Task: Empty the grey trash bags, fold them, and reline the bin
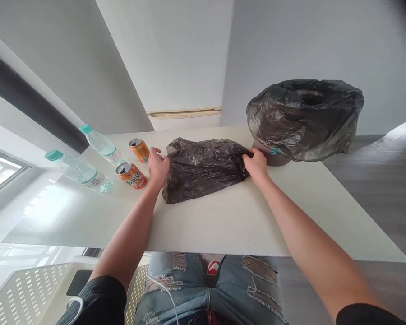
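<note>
A crumpled black plastic bag (pixel 203 169) lies stretched across the white table (pixel 223 225) in front of me. At its left end, my left hand (pixel 159 167) has its fingers curled at the bag's edge, with the thumb against the plastic. My right hand (pixel 256 164) is closed around the gathered right end of the bag. Two orange drink cans, a rear can (pixel 140 150) and a front can (pixel 131 176), stand just left of my left hand, both with opened tops.
Left of the cans are two clear bottles with green caps, one front bottle (pixel 79 174) and one rear bottle (pixel 103 146). Beyond my right hand stands a bin (pixel 274 155) lined with a black bag (pixel 304 119). A pale perforated basket (pixel 27 289) is below the table at left.
</note>
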A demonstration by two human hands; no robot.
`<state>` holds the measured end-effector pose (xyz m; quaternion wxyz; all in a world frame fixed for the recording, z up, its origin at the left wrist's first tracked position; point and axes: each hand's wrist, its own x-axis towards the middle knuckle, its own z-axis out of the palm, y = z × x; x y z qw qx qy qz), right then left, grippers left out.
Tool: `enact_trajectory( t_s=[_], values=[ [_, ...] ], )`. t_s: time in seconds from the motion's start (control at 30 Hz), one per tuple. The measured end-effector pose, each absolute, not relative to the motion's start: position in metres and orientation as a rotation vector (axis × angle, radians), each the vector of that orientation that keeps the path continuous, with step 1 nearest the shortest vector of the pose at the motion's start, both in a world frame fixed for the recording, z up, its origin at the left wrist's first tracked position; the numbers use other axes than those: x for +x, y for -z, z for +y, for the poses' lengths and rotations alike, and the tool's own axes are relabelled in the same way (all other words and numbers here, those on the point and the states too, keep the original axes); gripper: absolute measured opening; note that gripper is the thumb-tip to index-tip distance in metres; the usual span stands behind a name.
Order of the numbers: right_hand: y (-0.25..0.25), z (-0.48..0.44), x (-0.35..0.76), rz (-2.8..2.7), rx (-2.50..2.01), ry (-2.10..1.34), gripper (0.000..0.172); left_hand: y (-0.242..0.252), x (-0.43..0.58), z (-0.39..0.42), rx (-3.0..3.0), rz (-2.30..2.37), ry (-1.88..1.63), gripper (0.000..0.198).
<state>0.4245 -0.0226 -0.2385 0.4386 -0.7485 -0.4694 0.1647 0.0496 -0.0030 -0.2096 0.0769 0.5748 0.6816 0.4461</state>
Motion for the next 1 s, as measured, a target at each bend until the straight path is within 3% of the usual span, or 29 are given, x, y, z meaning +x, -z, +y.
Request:
enact_trajectory(
  t_s=[0.17,0.33,0.5,0.67,0.8,1.0],
  values=[
    [0.233,-0.025,0.421,-1.154,-1.812,-0.477,0.015,0.213,0.061,-0.005,1.857,1.892,-1.358,0.023],
    [0.231,-0.027,0.419,-1.153,-1.750,-0.535,0.037,0.221,0.059,0.000,1.915,1.925,-1.101,0.022],
    [0.235,-0.024,0.420,-1.173,-1.777,-0.488,0.019,0.223,0.048,0.003,1.881,2.085,-1.176,0.034],
    [0.241,-0.021,0.424,-1.205,-1.730,-0.557,0.027,0.206,0.063,-0.009,2.145,1.918,-1.365,0.038],
    [0.245,-0.019,0.428,-1.295,-1.724,-0.546,0.030,0.208,0.077,-0.013,2.450,1.492,-0.966,0.046],
    [0.252,-0.014,0.434,-1.267,-1.808,-0.427,0.029,0.241,0.053,0.004,2.403,1.615,-0.237,0.074]
  ],
)
